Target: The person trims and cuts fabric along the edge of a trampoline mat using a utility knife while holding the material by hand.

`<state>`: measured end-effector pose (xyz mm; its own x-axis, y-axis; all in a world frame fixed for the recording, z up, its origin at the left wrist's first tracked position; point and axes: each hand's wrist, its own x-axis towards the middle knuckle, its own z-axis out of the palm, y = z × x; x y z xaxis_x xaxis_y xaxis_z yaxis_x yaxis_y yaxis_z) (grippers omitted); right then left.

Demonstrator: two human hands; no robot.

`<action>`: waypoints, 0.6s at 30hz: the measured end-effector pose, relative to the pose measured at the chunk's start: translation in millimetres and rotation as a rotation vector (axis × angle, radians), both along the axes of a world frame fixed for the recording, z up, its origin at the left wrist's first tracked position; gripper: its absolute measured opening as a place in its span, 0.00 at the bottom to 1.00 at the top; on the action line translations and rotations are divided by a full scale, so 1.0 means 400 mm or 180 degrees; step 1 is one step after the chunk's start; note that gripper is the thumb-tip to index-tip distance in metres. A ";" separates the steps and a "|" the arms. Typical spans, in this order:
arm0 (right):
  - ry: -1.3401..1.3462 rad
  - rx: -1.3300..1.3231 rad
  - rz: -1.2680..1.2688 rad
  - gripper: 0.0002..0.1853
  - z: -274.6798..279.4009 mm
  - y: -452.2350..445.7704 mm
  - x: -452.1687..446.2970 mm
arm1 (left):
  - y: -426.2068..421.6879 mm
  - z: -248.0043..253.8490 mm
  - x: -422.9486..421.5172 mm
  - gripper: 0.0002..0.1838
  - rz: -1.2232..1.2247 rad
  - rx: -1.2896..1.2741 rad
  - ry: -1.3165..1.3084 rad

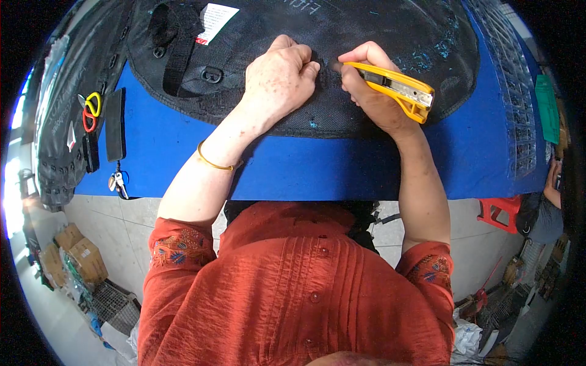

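A black mesh fabric piece (244, 36) with a rounded edge lies on the blue-covered table (305, 171). My left hand (282, 76) is closed on the mesh near the middle, fingers curled and knuckles up; its fingertips are hidden. Just to its right, my right hand (375, 91) grips a yellow hand tool (400, 91) with a silver metal plate and a black part. The tool's front end is blurred close to the mesh, so I cannot tell whether it touches. Blue thread scraps (424, 60) are scattered on the fabric at right.
A strap with a black ring (211, 75) and a white label (217, 23) sit at upper left. Scissors (91, 111), a dark pouch (115, 125) and keys (118, 181) lie at left. Clear plastic sheeting (519, 122) runs along the right, near a red stool (499, 213) and another person's arm (553, 183).
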<state>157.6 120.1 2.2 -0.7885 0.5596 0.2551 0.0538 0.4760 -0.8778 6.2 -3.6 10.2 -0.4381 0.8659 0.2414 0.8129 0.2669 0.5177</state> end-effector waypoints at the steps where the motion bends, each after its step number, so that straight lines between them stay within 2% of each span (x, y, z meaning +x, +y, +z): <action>1: 0.0004 -0.0026 0.0006 0.07 0.000 0.001 0.000 | 0.000 0.000 0.000 0.10 -0.0003 0.0006 -0.0008; 16: 0.0385 0.0793 0.0175 0.06 -0.001 0.007 0.001 | -0.001 0.005 0.003 0.10 0.0035 0.0035 -0.0024; 18: 0.0302 0.0682 0.0174 0.06 0.005 0.004 0.006 | -0.001 0.004 0.003 0.10 0.0044 0.0068 -0.0017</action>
